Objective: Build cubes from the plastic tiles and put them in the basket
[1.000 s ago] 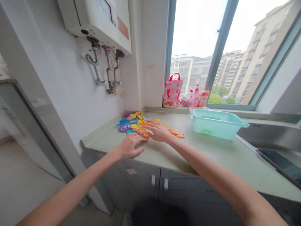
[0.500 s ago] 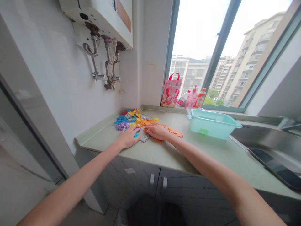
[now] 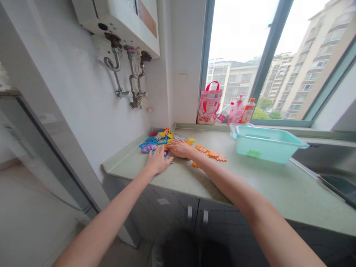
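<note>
A heap of flat, colourful plastic puzzle pieces (image 3: 158,139) lies in the back left corner of a pale green countertop (image 3: 250,181). My left hand (image 3: 157,161) rests palm down on the near edge of the heap, fingers spread. Just to its right, my right hand (image 3: 180,148) lies flat on the pieces, fingers stretched toward the left. A row of joined orange pieces (image 3: 213,153) stretches to the right behind my right forearm. Neither hand grips anything.
A light teal plastic basin (image 3: 267,144) stands on the counter to the right. A pink bag (image 3: 210,106) and bottles (image 3: 241,111) sit on the window sill. A water heater with pipes (image 3: 126,44) hangs on the left wall. A dark sink edge (image 3: 338,185) shows far right.
Both hands have slid further back and left into the heap of pieces. The camera view has shifted a little.
</note>
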A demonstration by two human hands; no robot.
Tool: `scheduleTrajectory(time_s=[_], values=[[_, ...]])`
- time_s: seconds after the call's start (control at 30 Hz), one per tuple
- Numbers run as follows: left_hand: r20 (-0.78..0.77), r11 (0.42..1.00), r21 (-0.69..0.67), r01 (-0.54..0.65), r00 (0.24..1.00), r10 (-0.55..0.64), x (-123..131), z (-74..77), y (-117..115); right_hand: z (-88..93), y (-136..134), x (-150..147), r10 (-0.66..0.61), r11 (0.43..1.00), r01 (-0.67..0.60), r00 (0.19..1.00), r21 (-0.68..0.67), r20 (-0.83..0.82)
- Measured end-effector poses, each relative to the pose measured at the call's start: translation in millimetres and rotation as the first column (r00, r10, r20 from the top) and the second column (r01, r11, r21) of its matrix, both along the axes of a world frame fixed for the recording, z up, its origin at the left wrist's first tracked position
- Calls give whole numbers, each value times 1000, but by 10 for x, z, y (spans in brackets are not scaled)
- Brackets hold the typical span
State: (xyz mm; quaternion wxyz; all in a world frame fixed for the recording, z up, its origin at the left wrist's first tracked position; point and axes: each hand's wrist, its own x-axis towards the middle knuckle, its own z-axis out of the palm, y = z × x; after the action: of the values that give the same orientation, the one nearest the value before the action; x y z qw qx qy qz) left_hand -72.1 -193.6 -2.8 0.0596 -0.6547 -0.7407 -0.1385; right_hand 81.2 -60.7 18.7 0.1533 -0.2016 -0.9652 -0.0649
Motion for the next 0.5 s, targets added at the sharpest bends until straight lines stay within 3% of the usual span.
scheduleTrajectory(time_s=[0.1,0.2,0.33,0.43,0.5], values=[[-25,1000,-10,-21,999,21,-3,-4,14,-18,-100,181,36,999,-36,999,19,12],[-16,998,-26,-51,999,50,-22,-24,3,-21,-208,555,56,998,-56,998,19,0],[-72,993,72,-88,993,93,-36,30,9,8,-319,1034,-38,999,39,999,-30,26],[-205,974,209,83,978,-39,27,212,217,36,-387,1262,-163,980,161,987,-113,-6],[-278,969,151,194,949,-147,131,366,484,44,-426,1400,-231,958,223,973,-179,-26]])
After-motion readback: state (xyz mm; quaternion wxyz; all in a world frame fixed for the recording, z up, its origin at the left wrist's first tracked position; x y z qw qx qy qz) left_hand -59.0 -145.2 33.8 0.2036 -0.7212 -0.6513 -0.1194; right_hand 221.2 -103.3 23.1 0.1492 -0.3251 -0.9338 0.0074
